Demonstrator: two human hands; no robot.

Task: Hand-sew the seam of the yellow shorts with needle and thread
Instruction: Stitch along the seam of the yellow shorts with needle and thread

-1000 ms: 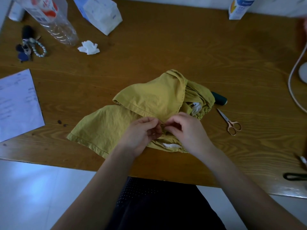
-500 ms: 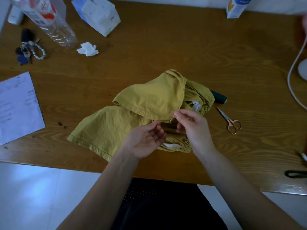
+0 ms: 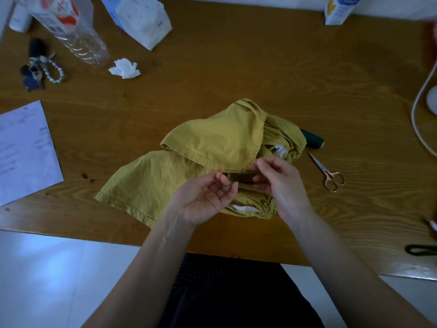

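Note:
The yellow shorts [image 3: 208, 143] lie crumpled on the wooden table [image 3: 236, 67], near its front edge. My left hand [image 3: 205, 195] is palm up with curled fingers, and its fingertips hold the seam fold of the shorts. My right hand [image 3: 279, 181] is just to its right and pinches a thin needle [image 3: 234, 170]. The needle lies roughly level between the two hands at the seam. A line of dark stitches runs up the seam above my hands. I cannot make out the thread itself.
Small gold-handled scissors [image 3: 329, 177] and a dark green thread spool [image 3: 313, 139] lie right of the shorts. A paper sheet [image 3: 23, 150], keys [image 3: 39, 67], a plastic bottle [image 3: 71, 31], a tissue pack [image 3: 139, 17] and a crumpled tissue [image 3: 125, 68] sit left and behind. A white cable [image 3: 419, 114] curves along the right edge.
My left hand turned palm up and drew slightly back. My right hand lifted the needle up from the seam, and the needle now lies level between the hands.

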